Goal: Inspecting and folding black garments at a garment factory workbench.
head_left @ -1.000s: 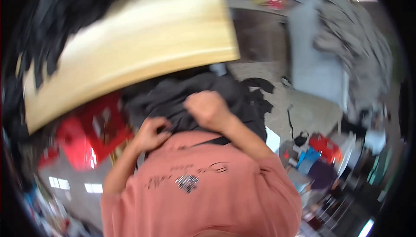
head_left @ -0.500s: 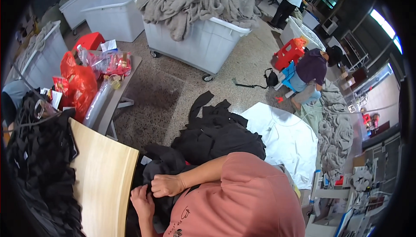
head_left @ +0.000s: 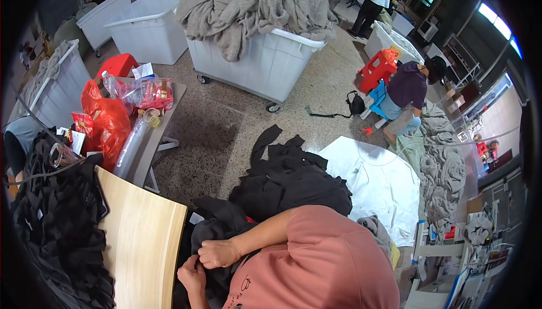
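A dark knit garment (head_left: 217,221) lies bunched over my lap, beside the wooden board's edge. My right hand (head_left: 219,253) is closed in a fist on it, with cloth pinched at the fingers. Just below and to the left, my left hand (head_left: 192,275) has its fingers curled and pressed together at the same cloth, almost touching the right hand. The exact bit between the fingertips is hidden. A heap of black garments (head_left: 291,187) lies on the floor beyond my right arm.
A pale wooden board (head_left: 141,224) stands at my left, with a dark garment pile (head_left: 56,224) beyond it. A small table (head_left: 169,106) bears a red plastic bag (head_left: 107,120). A wheeled white bin (head_left: 254,63) overflows with grey knits. A seated person (head_left: 403,86) works near a white sheet (head_left: 378,190).
My left hand has come up against my right one, its fingers drawn together. The right hand stays closed on the cloth. The whole view has shifted slightly.
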{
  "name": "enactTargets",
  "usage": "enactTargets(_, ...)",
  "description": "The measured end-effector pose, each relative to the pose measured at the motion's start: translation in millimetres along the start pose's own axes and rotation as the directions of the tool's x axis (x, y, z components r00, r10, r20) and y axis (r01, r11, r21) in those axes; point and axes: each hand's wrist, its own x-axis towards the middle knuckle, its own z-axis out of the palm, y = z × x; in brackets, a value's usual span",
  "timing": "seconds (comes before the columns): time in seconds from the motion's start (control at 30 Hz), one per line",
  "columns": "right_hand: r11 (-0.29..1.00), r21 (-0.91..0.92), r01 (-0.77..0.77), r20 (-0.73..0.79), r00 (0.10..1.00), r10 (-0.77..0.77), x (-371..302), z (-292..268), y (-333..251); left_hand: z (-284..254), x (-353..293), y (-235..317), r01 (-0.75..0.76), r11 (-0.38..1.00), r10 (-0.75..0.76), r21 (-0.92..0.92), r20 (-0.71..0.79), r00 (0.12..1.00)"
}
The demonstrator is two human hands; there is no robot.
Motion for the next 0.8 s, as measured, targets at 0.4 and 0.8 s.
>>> enactTargets(0.4, 0.994, -0.008, 0.113, 0.059, 0.992, -0.113, 21, -10, -14, -26, -20, -3, -0.085, 0.987, 0.076, -0.135, -0.072, 0.995)
enactTargets(0.8, 0.983, -0.131, -0.131, 0.423, 0.889, 0.175, 23, -3, -25, 15, -9, -24, 0.066, 0.841, -0.103, -0.538, -0.04, 0.994)
